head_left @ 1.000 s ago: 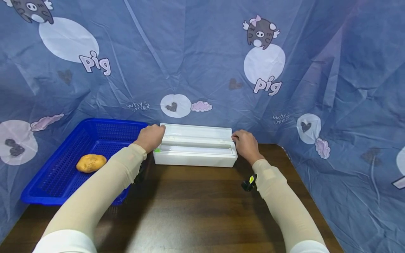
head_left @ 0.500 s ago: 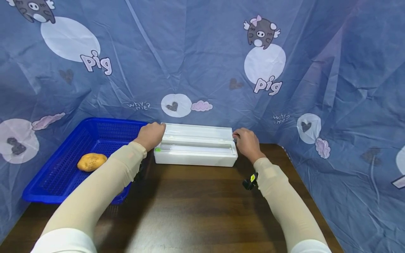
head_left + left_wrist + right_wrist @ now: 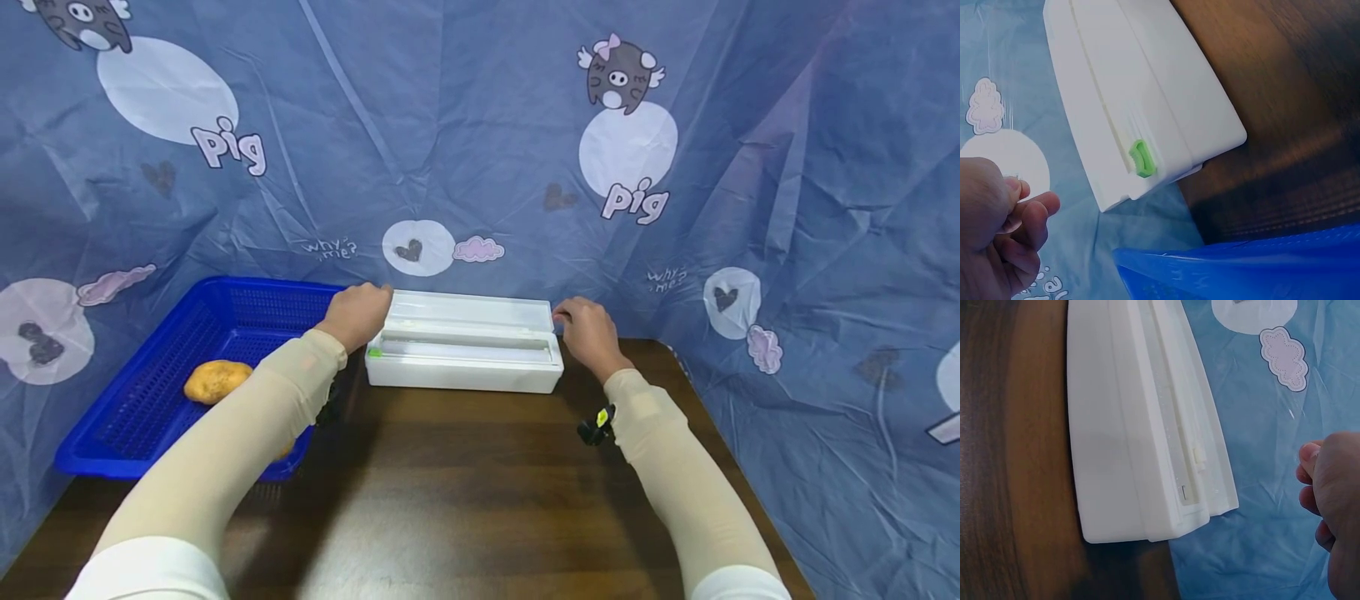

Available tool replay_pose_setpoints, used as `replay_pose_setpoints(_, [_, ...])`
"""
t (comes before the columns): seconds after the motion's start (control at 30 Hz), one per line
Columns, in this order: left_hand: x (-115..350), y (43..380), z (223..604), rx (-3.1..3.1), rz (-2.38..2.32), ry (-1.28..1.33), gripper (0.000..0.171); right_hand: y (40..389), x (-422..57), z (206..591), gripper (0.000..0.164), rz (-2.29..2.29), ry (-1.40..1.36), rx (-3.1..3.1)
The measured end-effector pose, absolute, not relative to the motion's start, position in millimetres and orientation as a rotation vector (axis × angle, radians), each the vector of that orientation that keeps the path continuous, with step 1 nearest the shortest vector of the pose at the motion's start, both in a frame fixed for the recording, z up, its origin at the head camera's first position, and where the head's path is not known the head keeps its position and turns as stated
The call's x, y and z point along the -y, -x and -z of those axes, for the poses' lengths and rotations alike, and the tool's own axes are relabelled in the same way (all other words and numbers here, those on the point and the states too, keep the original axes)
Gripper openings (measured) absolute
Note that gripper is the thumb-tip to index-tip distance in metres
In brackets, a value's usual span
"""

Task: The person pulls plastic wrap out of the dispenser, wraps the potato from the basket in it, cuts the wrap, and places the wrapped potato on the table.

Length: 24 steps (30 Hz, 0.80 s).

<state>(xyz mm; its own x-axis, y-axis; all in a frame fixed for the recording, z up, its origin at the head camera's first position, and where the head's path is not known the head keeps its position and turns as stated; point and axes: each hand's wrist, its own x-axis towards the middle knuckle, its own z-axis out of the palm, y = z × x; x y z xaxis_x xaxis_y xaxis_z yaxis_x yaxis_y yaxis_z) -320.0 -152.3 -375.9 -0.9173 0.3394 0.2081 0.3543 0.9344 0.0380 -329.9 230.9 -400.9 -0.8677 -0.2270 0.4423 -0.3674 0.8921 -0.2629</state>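
Note:
A long white cling film dispenser (image 3: pixel 465 377) lies on the table with its lid (image 3: pixel 472 310) raised at the back. A pale roll shows inside, and a green slider (image 3: pixel 1142 159) sits at the left end. My left hand (image 3: pixel 358 315), thumb against curled index finger, pinches a corner of nearly invisible clear cling film (image 3: pixel 1012 125) beside the lid. Level with it at the other end, my right hand (image 3: pixel 590 333) pinches the film's opposite corner. Faint glints (image 3: pixel 1292 411) of the film show against the backdrop near the right fingertips.
At the left stands a blue plastic basket (image 3: pixel 112 468) holding a potato (image 3: pixel 217 382); another yellowish piece (image 3: pixel 285 451) peeks out below the left sleeve. Behind the brown wooden table (image 3: pixel 450 475) hangs a blue cloth (image 3: pixel 495 150) printed with pigs, close to the dispenser.
Both hands have risen slightly, the right one also shifting a little to the right away from the lid. The dispenser stays in place with its lid up.

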Motion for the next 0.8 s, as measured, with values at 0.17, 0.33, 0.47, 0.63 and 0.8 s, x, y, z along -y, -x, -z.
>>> replay_pose_setpoints(0.17, [152.3, 317.6, 371.7, 2.893, 0.124, 0.523, 0.014, 329.6, -231.5, 397.0, 0.011, -0.488, -0.438, 2.652])
replay_pose_setpoints(0.33, [152.6, 316.6, 367.8, 2.891, 0.125, 0.531, 0.012, 328.6, -232.1, 392.4, 0.01, -0.474, -0.458, 2.645])
replay_pose_setpoints(0.47, [153.8, 317.1, 365.4, 2.889, 0.129, 0.528, 0.01, 328.5, -232.6, 389.9, 0.012, -0.468, -0.471, 2.645])
replay_pose_setpoints(0.63, [154.2, 317.9, 364.5, 2.866, 0.132, 0.526, 0.009, 329.5, -233.1, 387.8, 0.011, -0.465, -0.482, 2.629])
replay_pose_setpoints(0.8, [154.1, 317.1, 361.9, 2.87, 0.125, 0.527, 0.009, 329.7, -233.1, 385.1, 0.01, -0.462, -0.48, 2.616])
